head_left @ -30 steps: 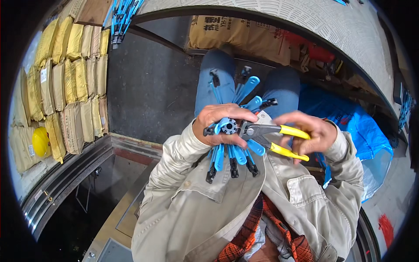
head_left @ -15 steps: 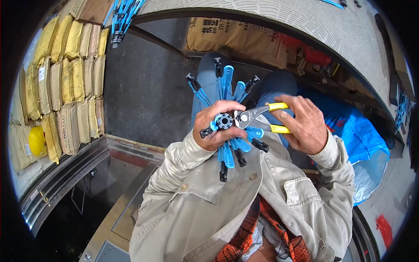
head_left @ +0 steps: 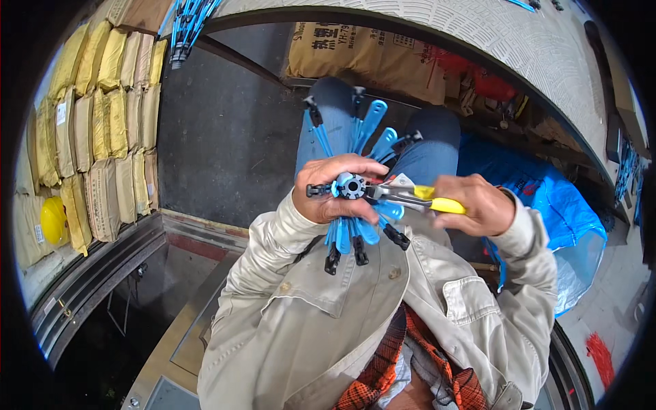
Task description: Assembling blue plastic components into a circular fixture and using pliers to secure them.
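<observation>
My left hand (head_left: pixel 326 186) is closed around a black round hub (head_left: pixel 352 186) from which several blue arms (head_left: pixel 370 126) with black clip ends spread like a folding hanger. Thumb and forefinger lie on either side of the hub. My right hand (head_left: pixel 475 203) is wrapped around the yellow handles of pliers (head_left: pixel 447 205). The metal jaws meet the right side of the hub, between my left thumb and forefinger; whatever they bite on is too small to make out. The right fingers are slightly blurred.
At the left are stacked yellow-brown sacks (head_left: pixel 109 123) and a yellow helmet-like object (head_left: pixel 53 221). A textured table (head_left: pixel 410 20) curves across the top, with a bundle of blue hangers (head_left: pixel 183 41) at its left end. Right of my legs lies a blue plastic bag (head_left: pixel 547 205).
My right hand has closed the pliers' handles together and turned the tool slightly. The blue-armed hub has turned a little in my left hand.
</observation>
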Motion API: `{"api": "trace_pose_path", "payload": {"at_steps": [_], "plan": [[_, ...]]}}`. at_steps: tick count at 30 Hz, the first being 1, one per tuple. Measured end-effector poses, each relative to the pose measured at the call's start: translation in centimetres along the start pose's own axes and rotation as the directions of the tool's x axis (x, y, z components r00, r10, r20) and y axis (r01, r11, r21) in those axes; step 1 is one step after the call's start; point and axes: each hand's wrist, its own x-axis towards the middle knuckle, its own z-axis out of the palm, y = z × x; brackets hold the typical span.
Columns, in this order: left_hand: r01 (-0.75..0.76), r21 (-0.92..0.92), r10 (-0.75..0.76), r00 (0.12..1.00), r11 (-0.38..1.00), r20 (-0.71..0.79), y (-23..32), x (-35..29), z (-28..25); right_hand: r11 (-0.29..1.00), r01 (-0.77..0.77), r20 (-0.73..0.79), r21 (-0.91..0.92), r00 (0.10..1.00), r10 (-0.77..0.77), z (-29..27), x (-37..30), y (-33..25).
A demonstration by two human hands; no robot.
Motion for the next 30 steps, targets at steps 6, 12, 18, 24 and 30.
{"api": "trace_pose_path", "payload": {"at_steps": [6, 12, 18, 24, 30], "plan": [[-0.013, -0.185, 0.039, 0.99, 0.983, 0.138, -1.2, 1.3, -0.6, 0.366, -0.33, 0.322, 0.87, 0.943, 0.084, 2.8, -0.2, 0.0], [-0.054, -0.25, 0.097, 0.982, 0.967, 0.162, -2.6, 1.3, -1.6, 0.34, -0.193, 0.164, 0.92, 0.98, 0.115, 5.5, 0.6, -1.0], [-0.029, -0.274, 0.071, 0.987, 0.961, 0.145, -2.2, 1.1, -1.3, 0.59, -0.181, 0.06, 0.787, 0.974, 0.219, 3.0, -0.1, -1.3], [-0.01, -0.25, 0.045, 0.99, 0.968, 0.132, -1.8, 0.3, -0.2, 0.943, -0.055, 0.061, 0.327, 0.997, 0.037, -1.9, -0.8, -2.3], [-0.014, -0.188, 0.049, 0.982, 0.982, 0.182, -1.7, 0.2, 0.1, 0.989, -0.145, 0.21, -0.004, 0.967, 0.143, -3.6, -0.7, -4.2]]}}
